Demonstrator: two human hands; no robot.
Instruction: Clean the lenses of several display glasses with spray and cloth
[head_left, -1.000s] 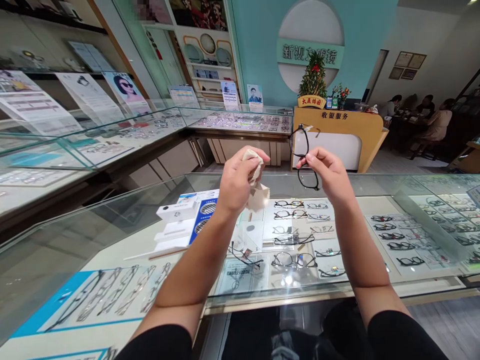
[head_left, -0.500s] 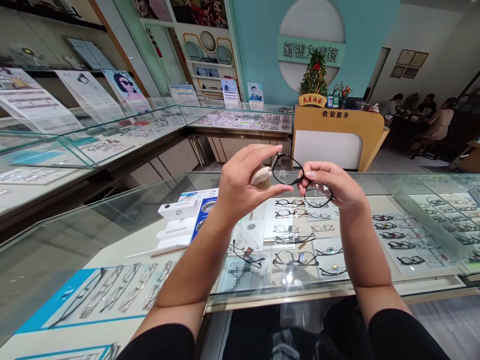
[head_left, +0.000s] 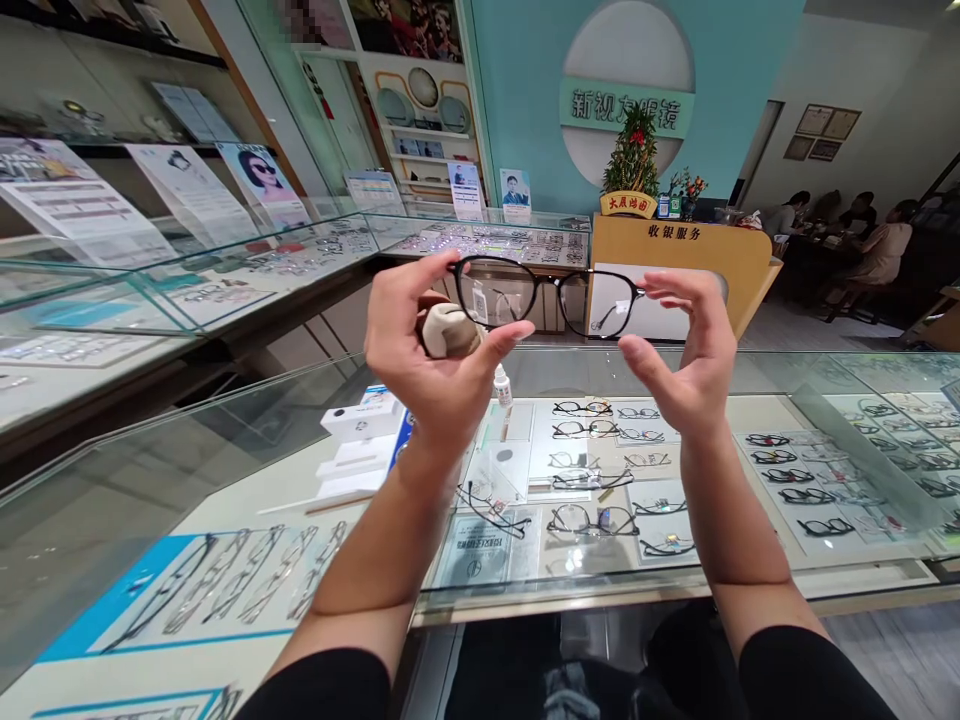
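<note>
A pair of black-framed eyeglasses [head_left: 547, 281] with clear lenses is held up level above the glass counter, its front spread between my hands. My left hand [head_left: 433, 385] grips the rim and hinge at the left end, fingers on top and thumb below. A crumpled beige cloth [head_left: 448, 330] is tucked in that same palm. At the other end, the fingers of my right hand [head_left: 697, 355] meet the right hinge, with the thumb lower down. A small label shows on the left lens. Just below the eyeglasses stands a small white-capped bottle [head_left: 502, 386].
Below my arms is a glass display counter [head_left: 442, 598] with rows of spectacle frames [head_left: 592, 519] inside. White box-like stands [head_left: 356, 450] are at the left. Further back are more showcases, a yellow cashier desk [head_left: 675, 250] with a plant, and people seated at the far right.
The eyeglasses have swung from a tilted position to level and facing forward. My left hand has moved left and up; my right hand has shifted from near the bridge to the right end.
</note>
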